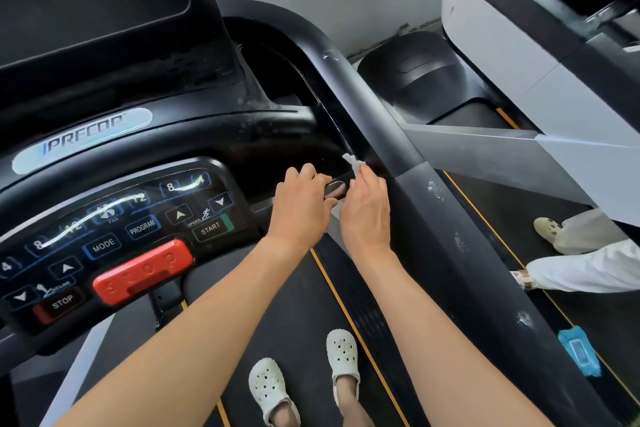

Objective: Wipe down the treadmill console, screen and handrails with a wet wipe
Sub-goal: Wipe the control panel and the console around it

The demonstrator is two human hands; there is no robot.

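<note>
Black plastic, glossy and rounded, makes up most of the console (114, 229), with a pale oval brand badge above a curved panel of flat touch buttons marked MODE, PROGRAM, START and STOP. A chunky red stop bar (142, 270) juts out below the panel. The dark screen (86, 3) sits above, matte and dusty. The right handrail (381, 107) is a thick, smooth black tube that bends down from the console and runs back along the belt (294, 315). It is dull in finish and carries whitish smudges in several spots.

Both forearms are bare and reach forward, close together. The left hand (301, 204) lies knuckles up, its fingers curled over a short inner grip (334, 188) that has an oval metal plate. The right hand (367, 208) is just beside it, turned on edge. Its thumb and fingertips pinch a small crumpled white wipe (351, 161), which sticks up from the fingers and sits against the inner side of the handrail where it meets the console.

White perforated clogs (341, 357) stand on the ribbed dark belt, which is edged with a thin yellow line. A blue wipe pack (580, 352) lies on the neighbouring treadmill's belt, past the handrail. Someone in pale trousers (588, 267) stands there too.
</note>
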